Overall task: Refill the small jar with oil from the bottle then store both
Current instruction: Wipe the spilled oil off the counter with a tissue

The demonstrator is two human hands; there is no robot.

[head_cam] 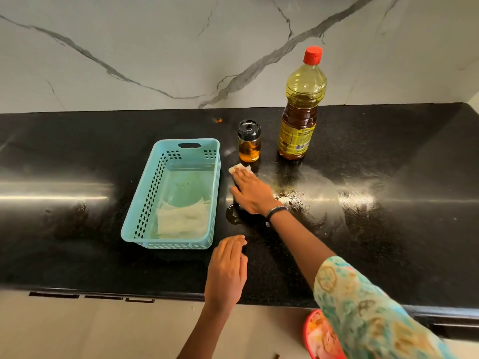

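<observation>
Item 1: right hand (pixel 250 191). We find it laid flat with fingers straight, pressing a small white tissue (pixel 239 168) onto the black bench (pixel 388 242); only the tissue's far edge shows past the fingertips. A dark band (pixel 276 211) circles the wrist, and a patterned teal sleeve (pixel 363 314) covers the arm nearer us.

Item 2: left hand (pixel 228 270). We log it as released, fingers relaxed and lightly bent, holding nothing, near the bench's front edge, on the near side of the right hand.

Item 3: small jar (pixel 249 141). Upright, black lid on, amber oil inside; it stands just beyond the right hand's fingertips, close to the tissue.

Item 4: oil bottle (pixel 300 107). Upright, red cap on, yellow label; beyond the right hand and to the right of the jar, apart from it.

Item 5: light blue basket (pixel 155 203). Perforated walls; it sits just left of the right hand and beyond the left hand. White paper (pixel 181 220) lies in its near end.

Item 6: dark oil puddle (pixel 233 216). On the bench at the heel of the right hand, thumb side.

Item 7: greasy smear (pixel 311 193). Spread over the bench to the right of the right hand.

Item 8: marble-veined wall (pixel 155 47), behind the bench.
</observation>
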